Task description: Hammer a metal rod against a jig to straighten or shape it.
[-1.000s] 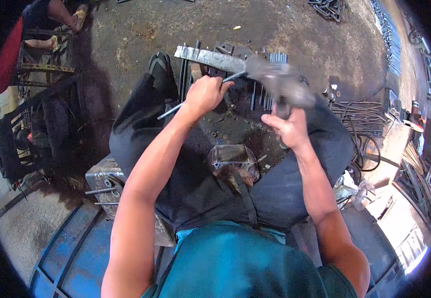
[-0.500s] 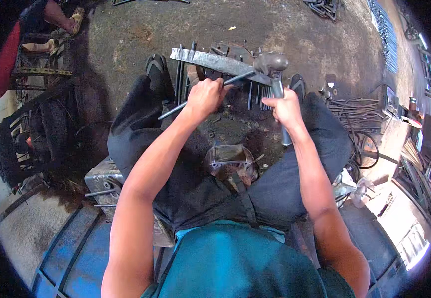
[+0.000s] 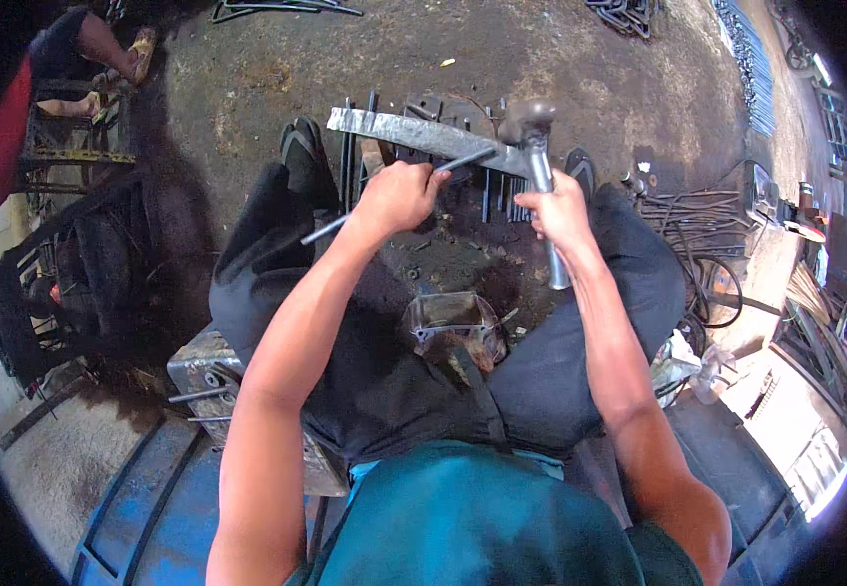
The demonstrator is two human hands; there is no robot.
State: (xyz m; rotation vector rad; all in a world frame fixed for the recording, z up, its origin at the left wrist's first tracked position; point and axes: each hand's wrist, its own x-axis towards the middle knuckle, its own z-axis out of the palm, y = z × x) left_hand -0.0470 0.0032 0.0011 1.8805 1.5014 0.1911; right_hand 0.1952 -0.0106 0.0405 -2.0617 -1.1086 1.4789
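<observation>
My left hand [image 3: 399, 198] is closed round a thin grey metal rod [image 3: 324, 230], which slants up to the right. The rod's far end lies against a long, slightly curved steel bar [image 3: 399, 129] that runs crosswise in front of me. In my right hand [image 3: 558, 212] is a hammer [image 3: 545, 176] with a metal handle, held upright with the thumb along it. Its dark head, slightly blurred, is over the right end of the steel bar, close to the rod's tip. Whether the head touches the bar I cannot tell.
Several short rods [image 3: 498, 190] stand or lie behind the bar. A metal box-like part [image 3: 451, 311] sits between my legs. To the right lies a bundle of dark rods [image 3: 697, 215]. At the far left are another person's feet [image 3: 140, 57] and a dark metal frame [image 3: 72, 264].
The rod and my left hand have shifted slightly left and down. The hammer head has tipped slightly, still over the bar's right end. The whole view has moved a little.
</observation>
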